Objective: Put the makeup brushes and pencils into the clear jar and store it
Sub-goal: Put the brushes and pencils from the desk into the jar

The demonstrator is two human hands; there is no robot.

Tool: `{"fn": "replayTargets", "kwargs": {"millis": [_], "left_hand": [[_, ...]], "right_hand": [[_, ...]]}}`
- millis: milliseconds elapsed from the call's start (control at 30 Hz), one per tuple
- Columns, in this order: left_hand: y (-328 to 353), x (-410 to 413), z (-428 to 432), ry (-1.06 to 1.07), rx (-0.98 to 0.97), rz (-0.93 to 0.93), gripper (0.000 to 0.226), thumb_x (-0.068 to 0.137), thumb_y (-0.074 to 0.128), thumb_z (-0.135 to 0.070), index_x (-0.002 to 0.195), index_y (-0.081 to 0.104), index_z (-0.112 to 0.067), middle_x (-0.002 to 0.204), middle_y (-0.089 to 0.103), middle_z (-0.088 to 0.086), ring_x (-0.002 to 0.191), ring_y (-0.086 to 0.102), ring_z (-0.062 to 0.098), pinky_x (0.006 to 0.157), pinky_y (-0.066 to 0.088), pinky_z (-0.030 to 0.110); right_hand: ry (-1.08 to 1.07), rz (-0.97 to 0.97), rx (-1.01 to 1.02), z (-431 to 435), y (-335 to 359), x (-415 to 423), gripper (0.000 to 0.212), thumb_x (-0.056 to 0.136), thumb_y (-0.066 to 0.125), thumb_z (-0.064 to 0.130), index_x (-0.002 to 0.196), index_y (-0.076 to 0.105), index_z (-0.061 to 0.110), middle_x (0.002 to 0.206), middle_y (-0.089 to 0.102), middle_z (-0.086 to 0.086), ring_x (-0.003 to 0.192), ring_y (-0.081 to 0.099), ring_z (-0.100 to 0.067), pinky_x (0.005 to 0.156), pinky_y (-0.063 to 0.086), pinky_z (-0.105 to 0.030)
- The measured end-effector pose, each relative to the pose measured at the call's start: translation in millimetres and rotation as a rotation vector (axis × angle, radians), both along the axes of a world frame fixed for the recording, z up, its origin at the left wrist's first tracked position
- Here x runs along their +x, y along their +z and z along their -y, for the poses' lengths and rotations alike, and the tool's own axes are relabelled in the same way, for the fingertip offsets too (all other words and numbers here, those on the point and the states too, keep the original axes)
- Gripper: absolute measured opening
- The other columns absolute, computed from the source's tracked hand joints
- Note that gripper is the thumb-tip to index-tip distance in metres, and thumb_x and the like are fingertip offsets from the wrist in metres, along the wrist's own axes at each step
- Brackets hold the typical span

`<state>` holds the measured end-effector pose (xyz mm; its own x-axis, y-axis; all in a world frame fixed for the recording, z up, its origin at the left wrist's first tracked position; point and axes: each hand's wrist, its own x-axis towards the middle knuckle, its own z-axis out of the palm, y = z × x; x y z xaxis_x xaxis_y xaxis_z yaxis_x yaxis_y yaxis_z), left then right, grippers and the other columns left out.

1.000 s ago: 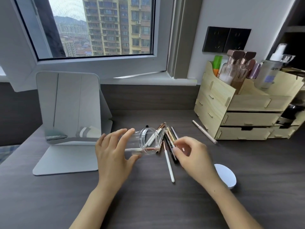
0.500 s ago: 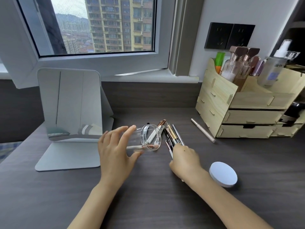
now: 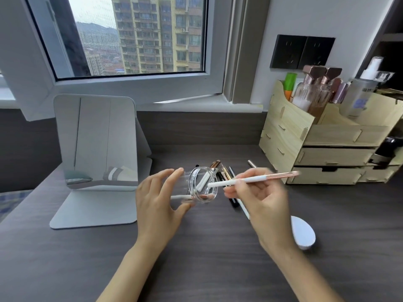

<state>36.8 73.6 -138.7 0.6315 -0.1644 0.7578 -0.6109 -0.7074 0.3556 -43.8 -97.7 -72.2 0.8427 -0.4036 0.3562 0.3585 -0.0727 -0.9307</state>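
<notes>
My left hand (image 3: 160, 203) holds the clear jar (image 3: 201, 185) tipped on its side, mouth facing right, with one brush lying inside. My right hand (image 3: 259, 198) pinches a white-handled brush with a rose-gold ferrule (image 3: 257, 179), held level, its white end at the jar's mouth. A pile of brushes and pencils (image 3: 226, 174) lies on the dark desk behind and under the right hand. One pencil (image 3: 251, 164) lies apart near the wooden organizer.
A white round lid (image 3: 304, 235) lies on the desk to the right of my right wrist. A wooden drawer organizer (image 3: 327, 144) with bottles stands at the right. A standing mirror (image 3: 96, 144) is at the left. The window is behind.
My right hand has picked a white-handled brush out of the pile and raised it to the jar's mouth. The left hand keeps the jar tipped in place.
</notes>
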Motion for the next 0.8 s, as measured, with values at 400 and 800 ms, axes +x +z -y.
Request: {"fn": "replayTargets", "kwargs": {"millis": [400, 800], "left_hand": [[1.1, 4.4, -6.5, 0.108, -0.004, 0.039, 0.081, 0.055, 0.088, -0.023, 0.124, 0.047, -0.025, 0.119, 0.061, 0.008, 0.109, 0.053, 0.027, 0.095, 0.039, 0.046], [12.1, 2.1, -11.4, 0.152, -0.239, 0.051, 0.070, 0.060, 0.082, -0.026, 0.121, 0.051, -0.014, 0.114, 0.062, 0.011, 0.098, 0.048, 0.015, 0.088, 0.031, 0.027]], "right_hand": [[-0.178, -0.198, -0.381, 4.4, -30.1, 52.5, 0.021, 0.092, 0.053, 0.013, 0.075, 0.065, 0.008, 0.062, 0.064, -0.004, 0.050, 0.059, -0.011, 0.054, 0.049, -0.034], [-0.363, -0.761, -1.064, -2.9, -29.6, 181.5, 0.042, 0.087, 0.059, 0.028, 0.121, 0.051, 0.007, 0.127, 0.059, -0.014, 0.122, 0.049, -0.032, 0.092, 0.045, -0.035]]}}
